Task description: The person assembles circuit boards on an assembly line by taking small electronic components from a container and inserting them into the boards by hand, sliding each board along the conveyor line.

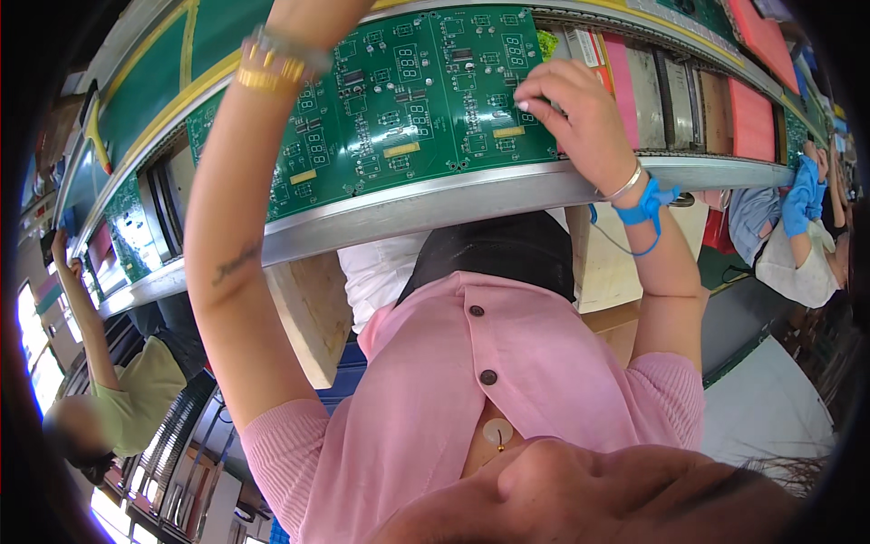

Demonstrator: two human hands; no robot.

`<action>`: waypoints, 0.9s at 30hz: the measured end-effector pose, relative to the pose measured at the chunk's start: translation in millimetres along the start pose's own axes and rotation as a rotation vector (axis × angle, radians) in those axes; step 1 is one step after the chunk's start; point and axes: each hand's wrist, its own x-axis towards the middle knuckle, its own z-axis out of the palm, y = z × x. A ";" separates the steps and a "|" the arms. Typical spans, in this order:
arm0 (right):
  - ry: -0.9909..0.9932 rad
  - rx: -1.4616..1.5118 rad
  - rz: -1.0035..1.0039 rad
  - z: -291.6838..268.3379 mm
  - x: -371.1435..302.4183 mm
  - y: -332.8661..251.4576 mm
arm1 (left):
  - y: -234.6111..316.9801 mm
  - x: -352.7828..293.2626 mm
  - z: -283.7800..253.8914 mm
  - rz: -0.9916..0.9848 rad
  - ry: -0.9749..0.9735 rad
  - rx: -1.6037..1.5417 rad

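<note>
Head view: circuit board bears fitted displays, remainder unclear; right hand fingertips close, left hand cropped, neither grip tellable.

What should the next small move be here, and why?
Perhaps lower the bare right hand slightly toward the green rectangular circuit board: its fingertips are drawn close together over it, near a tan rectangular strip. Whether they pinch anything or touch the board is unclear.
</note>
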 end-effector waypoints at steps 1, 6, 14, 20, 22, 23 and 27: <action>-0.004 -0.006 -0.002 1.0 -5.1 -1.2 | -9.4 8.1 9.1 -0.004 0.006 -0.002; 0.048 -0.020 -0.006 9.0 -10.6 -2.3 | -26.4 28.6 25.6 -0.085 -0.306 0.213; 0.040 -0.096 -0.046 13.4 -6.7 1.3 | -9.9 31.7 19.2 -0.319 -0.219 0.094; -0.007 -0.132 -0.034 12.1 -8.5 0.3 | 10.0 25.7 -2.6 -0.282 -0.048 -0.169; 0.003 -0.165 -0.072 12.6 -8.3 -1.4 | 20.1 17.1 -14.0 -0.264 -0.035 -0.243; 0.002 -0.164 -0.074 13.0 -7.6 -1.4 | 24.4 12.0 -18.4 -0.266 -0.035 -0.242; 0.042 -0.208 -0.164 13.4 -6.6 1.4 | 41.2 -11.2 -36.7 -0.411 -0.053 -0.562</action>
